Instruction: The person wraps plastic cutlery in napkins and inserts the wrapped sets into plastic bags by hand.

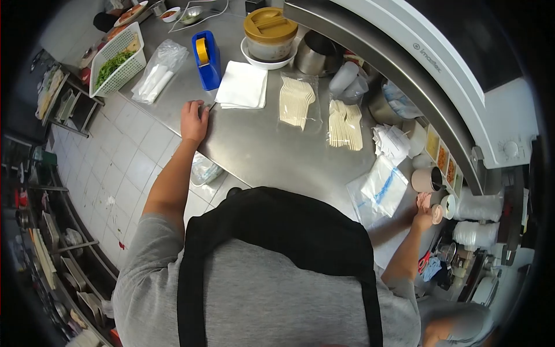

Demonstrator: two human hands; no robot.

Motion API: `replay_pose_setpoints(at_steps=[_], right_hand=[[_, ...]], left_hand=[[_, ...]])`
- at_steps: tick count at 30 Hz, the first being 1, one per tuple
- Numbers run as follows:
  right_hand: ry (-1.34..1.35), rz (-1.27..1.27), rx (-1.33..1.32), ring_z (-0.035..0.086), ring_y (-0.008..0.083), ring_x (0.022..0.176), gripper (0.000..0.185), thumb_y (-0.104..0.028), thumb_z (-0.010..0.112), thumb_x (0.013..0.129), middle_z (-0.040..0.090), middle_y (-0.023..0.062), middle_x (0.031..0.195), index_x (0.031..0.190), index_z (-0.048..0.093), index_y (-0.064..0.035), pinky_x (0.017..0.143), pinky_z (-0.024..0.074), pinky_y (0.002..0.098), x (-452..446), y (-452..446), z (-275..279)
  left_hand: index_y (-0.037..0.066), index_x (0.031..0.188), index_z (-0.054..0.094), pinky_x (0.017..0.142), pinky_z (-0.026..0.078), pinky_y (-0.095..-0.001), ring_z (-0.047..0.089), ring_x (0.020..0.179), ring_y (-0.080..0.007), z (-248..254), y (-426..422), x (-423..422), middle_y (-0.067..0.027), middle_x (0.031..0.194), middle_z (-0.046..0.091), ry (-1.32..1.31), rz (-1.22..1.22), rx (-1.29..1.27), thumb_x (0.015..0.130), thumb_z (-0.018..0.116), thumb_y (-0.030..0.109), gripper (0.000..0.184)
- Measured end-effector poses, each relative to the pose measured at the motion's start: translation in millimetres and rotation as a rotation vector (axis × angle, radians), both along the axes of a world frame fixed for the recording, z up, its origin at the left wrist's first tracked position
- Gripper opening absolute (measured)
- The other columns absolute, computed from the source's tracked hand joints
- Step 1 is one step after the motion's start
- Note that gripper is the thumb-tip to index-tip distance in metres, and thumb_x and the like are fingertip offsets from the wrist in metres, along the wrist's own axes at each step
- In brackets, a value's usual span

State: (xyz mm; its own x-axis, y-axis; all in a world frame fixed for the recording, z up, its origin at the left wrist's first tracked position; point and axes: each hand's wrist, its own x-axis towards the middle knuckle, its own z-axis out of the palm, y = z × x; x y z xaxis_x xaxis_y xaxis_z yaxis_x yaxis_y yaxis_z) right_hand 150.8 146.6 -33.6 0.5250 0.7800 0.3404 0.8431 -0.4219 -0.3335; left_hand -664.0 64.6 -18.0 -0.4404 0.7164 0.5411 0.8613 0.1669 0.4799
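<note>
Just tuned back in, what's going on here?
The person's left hand rests at the edge of the steel counter, near stacked white sheets. The right hand is by a pink item; its grip is unclear. Two packs of pale cutlery lie on the counter.

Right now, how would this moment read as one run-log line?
left hand: on steel counter, near edge | right hand: at small pinkish cup, grip unclear | near left hand: blue tape dispenser
</note>
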Motion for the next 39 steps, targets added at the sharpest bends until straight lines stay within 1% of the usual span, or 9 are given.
replay_pose_setpoints(at_steps=[4, 8, 14, 16, 20, 22, 24, 30, 39], right_hand=[[0.137, -0.1, -0.049, 0.064, 0.034, 0.081, 0.04, -0.039, 0.067, 0.079, 0.067, 0.0196, 0.087, 0.092, 0.065, -0.0019, 0.073, 0.0493, 0.0434, -16.2, 0.4, 13.8], [0.064, -0.16, 0.251, 0.065, 0.0298, 0.077, 0.037, -0.036, 0.068, 0.079, 0.069, 0.0144, 0.08, 0.094, 0.068, -0.0023, 0.073, 0.0508, 0.0394, -25.8, 2.2, 3.0], [0.15, 0.09, 0.412, 0.064, 0.0232, 0.075, 0.026, -0.024, 0.059, 0.091, 0.068, 0.0129, 0.081, 0.096, 0.067, 0.0002, 0.072, 0.0498, 0.0338, -133.6, -17.5, 18.1], [0.304, 0.394, 0.518, 0.059, 0.0152, 0.072, 0.021, -0.016, 0.056, 0.093, 0.065, 0.0069, 0.079, 0.086, 0.067, 0.0009, 0.067, 0.0474, 0.0294, -193.3, -18.8, 13.9], [0.76, 0.65, 0.253, 0.06, 0.0149, 0.075, 0.012, -0.01, 0.058, 0.091, 0.065, 0.0079, 0.085, 0.096, 0.068, -0.0035, 0.069, 0.0477, 0.0279, -340.9, -42.0, 53.5], [0.486, 0.915, 0.242, 0.061, 0.0189, 0.075, 0.012, -0.006, 0.059, 0.089, 0.065, 0.0099, 0.087, 0.097, 0.068, -0.0043, 0.07, 0.0482, 0.0277, -386.4, -39.3, 54.4], [0.518, 1.072, 0.197, 0.063, 0.0245, 0.077, 0.012, -0.007, 0.06, 0.087, 0.064, 0.0112, 0.089, 0.096, 0.068, -0.004, 0.071, 0.0497, 0.0315, -425.9, -31.0, 58.5], [0.088, 0.758, -0.008, 0.063, 0.031, 0.08, 0.017, -0.019, 0.066, 0.081, 0.064, 0.0127, 0.088, 0.093, 0.071, -0.0087, 0.073, 0.0506, 0.0413, -480.6, 14.8, 26.9], [0.218, 0.646, -0.029, 0.062, 0.0287, 0.084, 0.014, -0.026, 0.068, 0.079, 0.064, 0.0079, 0.091, 0.083, 0.068, -0.0117, 0.073, 0.0509, 0.0417, -494.8, 22.2, 33.3]], left_hand=[[0.004, 0.102, 0.06, 0.085, 0.045, -0.0396, 0.056, 0.096, -0.0332, 2.4, -2.9, 0.4, -0.0157, 0.103, 0.057, -0.055, 0.002, 0.02, 0.086, 0.063, 0.018, 0.021], [0.005, 0.103, 0.06, 0.087, 0.044, -0.0411, 0.055, 0.1, -0.0339, 5.8, -2.7, 2.8, -0.0156, 0.105, 0.057, 0.055, -0.03, 0.059, 0.083, 0.065, 0.016, 0.023], [0.011, 0.105, 0.061, 0.09, 0.044, -0.0392, 0.054, 0.109, -0.0304, 24.5, 36.7, 40.9, -0.0091, 0.114, 0.058, 0.202, -0.447, -0.016, 0.076, 0.071, 0.017, 0.031], [0.013, 0.103, 0.063, 0.089, 0.046, -0.0367, 0.056, 0.107, -0.028, 22.8, 60.2, 40.5, -0.0066, 0.111, 0.061, 0.186, -0.518, -0.093, 0.074, 0.072, 0.018, 0.03], [0.011, 0.091, 0.069, 0.084, 0.048, -0.0341, 0.062, 0.096, -0.0256, 40.5, 81.1, 31.0, -0.0051, 0.099, 0.067, 0.021, -0.537, -0.384, 0.074, 0.074, 0.017, 0.019], [0.008, 0.087, 0.07, 0.083, 0.049, -0.0331, 0.064, 0.092, -0.0249, 41.7, 86.1, 22.6, -0.0057, 0.096, 0.068, -0.126, -0.576, -0.413, 0.076, 0.074, 0.016, 0.014], [0.008, 0.087, 0.071, 0.081, 0.05, -0.0317, 0.065, 0.089, -0.0228, 36.7, 92.6, 13.6, -0.0052, 0.096, 0.069, -0.21, -0.602, -0.434, 0.078, 0.073, 0.017, 0.013], [0.009, 0.089, 0.072, 0.08, 0.05, -0.0299, 0.065, 0.088, -0.0195, 33.3, 98.4, 4.0, -0.0048, 0.097, 0.07, -0.305, -0.64, -0.444, 0.081, 0.073, 0.019, 0.013], [0.009, 0.093, 0.07, 0.077, 0.05, -0.0317, 0.065, 0.086, -0.0218, 41.1, 102.4, 5.8, -0.0066, 0.094, 0.069, -0.324, -0.554, -0.471, 0.083, 0.069, 0.022, 0.016]])
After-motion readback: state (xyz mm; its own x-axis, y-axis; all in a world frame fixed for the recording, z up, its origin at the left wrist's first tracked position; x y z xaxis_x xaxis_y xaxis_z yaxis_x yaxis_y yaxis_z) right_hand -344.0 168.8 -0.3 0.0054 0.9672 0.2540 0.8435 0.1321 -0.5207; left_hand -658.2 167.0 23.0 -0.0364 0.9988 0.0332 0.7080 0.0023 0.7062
